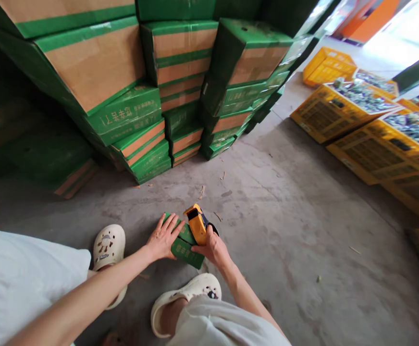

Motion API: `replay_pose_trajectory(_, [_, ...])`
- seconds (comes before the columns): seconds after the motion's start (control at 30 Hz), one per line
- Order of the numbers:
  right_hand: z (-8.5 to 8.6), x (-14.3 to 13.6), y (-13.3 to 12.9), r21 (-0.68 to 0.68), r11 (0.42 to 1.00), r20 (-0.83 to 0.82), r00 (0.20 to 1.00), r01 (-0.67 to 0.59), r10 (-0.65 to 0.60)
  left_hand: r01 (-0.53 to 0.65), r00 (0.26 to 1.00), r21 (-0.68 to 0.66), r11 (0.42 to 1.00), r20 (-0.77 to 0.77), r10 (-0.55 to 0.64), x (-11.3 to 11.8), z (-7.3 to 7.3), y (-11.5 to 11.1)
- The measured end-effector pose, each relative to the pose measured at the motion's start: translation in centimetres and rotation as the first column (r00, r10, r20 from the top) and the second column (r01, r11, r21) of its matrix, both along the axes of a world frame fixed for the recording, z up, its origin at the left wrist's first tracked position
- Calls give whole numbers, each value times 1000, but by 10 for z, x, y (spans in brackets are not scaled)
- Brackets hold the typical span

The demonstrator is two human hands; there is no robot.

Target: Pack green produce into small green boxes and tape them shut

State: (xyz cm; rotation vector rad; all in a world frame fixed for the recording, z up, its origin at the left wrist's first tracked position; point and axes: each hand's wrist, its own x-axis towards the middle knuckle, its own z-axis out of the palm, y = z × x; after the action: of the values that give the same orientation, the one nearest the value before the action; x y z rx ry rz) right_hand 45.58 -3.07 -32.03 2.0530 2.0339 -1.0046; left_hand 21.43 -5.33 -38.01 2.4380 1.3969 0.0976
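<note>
A small green carton (188, 252) with pale lettering sits on the floor between my feet, a seam running across its top. My left hand (164, 239) lies flat on its left part, fingers spread. In my right hand (213, 246) is a yellow-and-black hand tool (197, 223), held over the right part of the carton. My right fingers wrap around the tool, and the thumb rests near the carton's top. The exact kind of tool is unclear, and its lower end is partly hidden.
Tall stacks of green and brown cartons (184, 62) stand ahead and to the left. Yellow plastic crates (368, 149) filled with small greyish-green items line the right. My white clogs (109, 245) flank the carton on the concrete floor (285, 230), where small scraps lie scattered.
</note>
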Motion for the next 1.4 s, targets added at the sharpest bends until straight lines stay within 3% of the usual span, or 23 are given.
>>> replay_pose_trajectory(0.1, [0, 4, 5, 1, 1000, -97, 995, -2, 2, 33, 999, 7, 999, 42, -33, -5, 0, 4])
replay_pose_trajectory(0.23, [2, 12, 5, 100, 994, -254, 966, -33, 58, 29, 996, 24, 999, 79, -30, -9, -1, 8])
replay_pose_trajectory(0.4, [20, 16, -5, 333, 941, -159, 980, -59, 117, 36, 995, 10, 999, 91, -37, -10, -1, 11])
replay_pose_trajectory(0.5, [25, 8, -14, 405, 900, -66, 977, -161, 204, 41, 994, 16, 999, 105, -43, -11, -3, 11])
replay_pose_trajectory(0.6, [14, -4, -22, 433, 863, 40, 962, -260, 270, 14, 992, 30, 999, 129, -18, -10, -7, 8])
replay_pose_trajectory(0.8, [-12, -12, -24, 473, 826, 187, 951, -307, 246, -15, 987, 106, 994, 163, -3, -7, -8, 5])
replay_pose_trajectory(1.0, [-15, -11, -30, 527, 786, 213, 945, -324, 246, 2, 997, 153, 988, 73, -13, -13, 1, -10])
replay_pose_trajectory(1.2, [-19, -11, -32, 532, 786, 203, 948, -315, 243, -100, 993, 239, 966, -38, 112, 2, -1, -42])
replay_pose_trajectory(1.4, [-29, -7, -26, 569, 749, 212, 941, -339, 264, -74, 995, 254, 964, -45, 88, 4, -6, -43])
